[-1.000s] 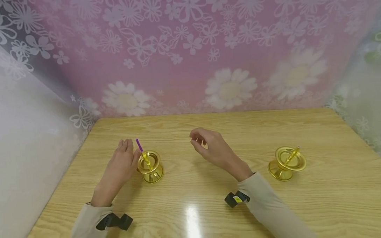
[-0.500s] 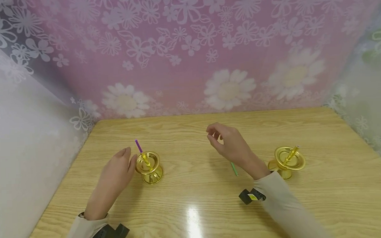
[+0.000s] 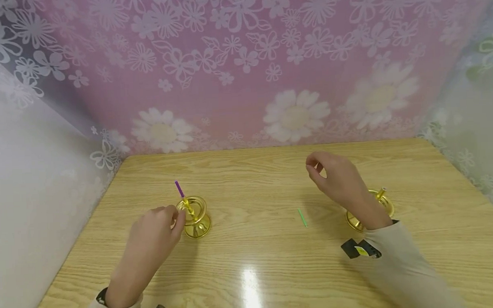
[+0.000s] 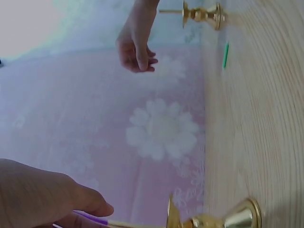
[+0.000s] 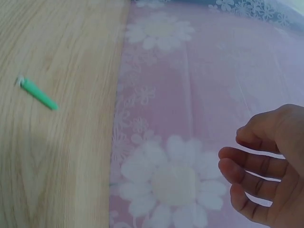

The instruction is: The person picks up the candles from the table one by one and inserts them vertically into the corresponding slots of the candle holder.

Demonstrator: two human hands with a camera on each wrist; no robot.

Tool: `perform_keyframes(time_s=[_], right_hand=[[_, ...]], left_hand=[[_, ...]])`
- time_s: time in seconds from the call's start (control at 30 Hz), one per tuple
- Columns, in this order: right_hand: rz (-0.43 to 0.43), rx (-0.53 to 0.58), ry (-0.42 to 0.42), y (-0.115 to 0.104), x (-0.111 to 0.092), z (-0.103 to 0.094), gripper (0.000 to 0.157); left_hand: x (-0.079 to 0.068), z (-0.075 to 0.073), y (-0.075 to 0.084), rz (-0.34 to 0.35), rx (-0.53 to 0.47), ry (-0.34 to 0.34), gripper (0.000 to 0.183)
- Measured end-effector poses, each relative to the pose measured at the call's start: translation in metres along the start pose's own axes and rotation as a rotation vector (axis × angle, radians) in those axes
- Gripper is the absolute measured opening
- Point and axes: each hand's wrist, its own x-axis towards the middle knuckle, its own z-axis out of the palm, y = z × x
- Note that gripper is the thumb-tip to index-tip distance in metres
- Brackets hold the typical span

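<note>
My left hand [image 3: 152, 248], fingers loosely bent, is at the left edge of a gold candle holder [image 3: 198, 228]. A thin purple candle [image 3: 180, 189] stands tilted in that holder's stem. In the left wrist view, my left thumb and a finger overlap the purple candle [image 4: 97, 219]; whether they touch it I cannot tell. My right hand [image 3: 339, 180] hovers above the table with fingers loosely curled and nothing in them. It partly hides a second gold candle holder [image 3: 355, 220], whose stem shows no coloured candle. A thin green candle [image 3: 302, 218] lies on the table between the hands.
The wood-grain table [image 3: 247, 176] meets a pink flowered backdrop [image 3: 228, 104] at its far edge. Pale flowered panels stand on the left [image 3: 35, 179] and right. Bright light reflects off the table's front part.
My right hand has moved right, uncovering the green candle and covering part of the right holder. My left hand has drawn nearer to me, its fingers more bent. The purple candle stays put.
</note>
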Motion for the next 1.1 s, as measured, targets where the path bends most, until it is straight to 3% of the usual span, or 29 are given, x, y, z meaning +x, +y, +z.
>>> perform_keyframes(time_s=[0.1,0.23,0.33,0.47,0.8,1.1], right_hand=[[0.027,-0.027,-0.003,0.007,-0.004,-0.009,0.005],[0.054,-0.052,-0.012,0.014,-0.007,-0.016,0.005],[0.056,-0.071,-0.015,0.019,-0.009,-0.02,0.004],[0.063,-0.096,-0.019,0.024,-0.013,-0.026,0.004],[0.091,-0.122,0.011,0.033,-0.018,-0.043,0.007],[0.089,-0.122,0.015,0.039,-0.026,-0.044,0.007]], left_hand=[[-0.001,-0.001,0.015,0.054,-0.025,0.009,0.022],[0.001,0.002,0.029,0.143,-0.04,0.09,0.017],[0.006,0.006,0.035,0.201,-0.044,0.142,0.013],[0.013,0.015,0.041,0.255,-0.03,0.155,0.011],[0.029,0.036,0.058,0.275,-0.041,0.115,0.013],[0.035,0.047,0.068,0.326,-0.046,0.131,0.013]])
